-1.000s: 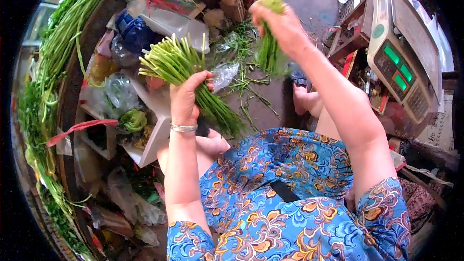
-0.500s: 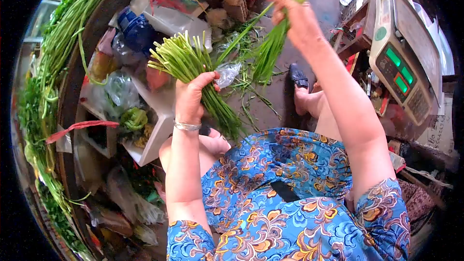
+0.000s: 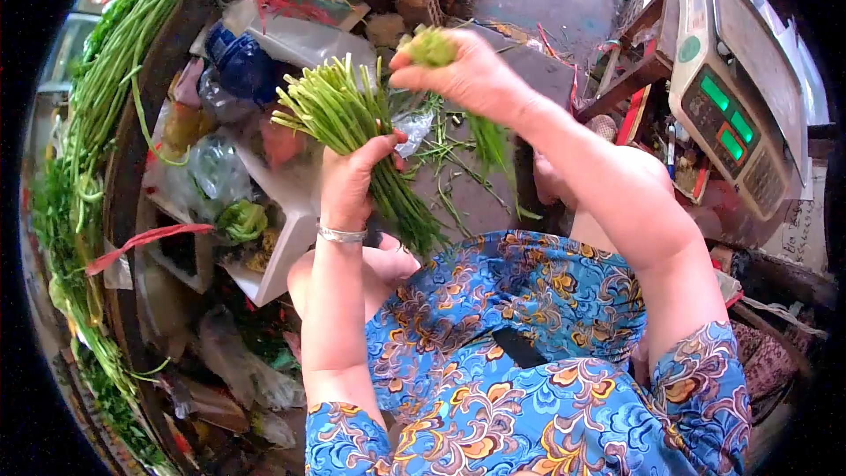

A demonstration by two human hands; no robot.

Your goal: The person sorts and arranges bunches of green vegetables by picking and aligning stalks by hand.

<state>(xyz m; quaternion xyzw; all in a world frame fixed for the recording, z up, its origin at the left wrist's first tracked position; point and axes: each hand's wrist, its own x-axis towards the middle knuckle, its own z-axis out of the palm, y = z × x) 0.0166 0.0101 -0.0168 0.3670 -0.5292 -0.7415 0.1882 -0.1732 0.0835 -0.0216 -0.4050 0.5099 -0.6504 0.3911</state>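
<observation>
My left hand (image 3: 349, 182) grips a thick bundle of green stems (image 3: 339, 115), cut ends pointing up and left, leafy ends hanging toward my lap. My right hand (image 3: 463, 75) holds a smaller bunch of green stems (image 3: 486, 139), its cut ends at my fingertips just right of the big bundle's top and its leaves hanging below the hand. A silver bracelet (image 3: 339, 234) circles my left wrist. I sit in a blue patterned dress (image 3: 520, 344).
An electronic scale (image 3: 727, 106) with green digits stands at the right. Long green vegetables (image 3: 106, 70) lie along a round basket rim at the left. Plastic bags (image 3: 216, 167), a white stool (image 3: 286, 238) and stem trimmings (image 3: 449, 167) crowd the floor ahead.
My right hand has swung left and down with its small bunch, from high at the right to beside the top of the big bundle. The left hand has stayed put.
</observation>
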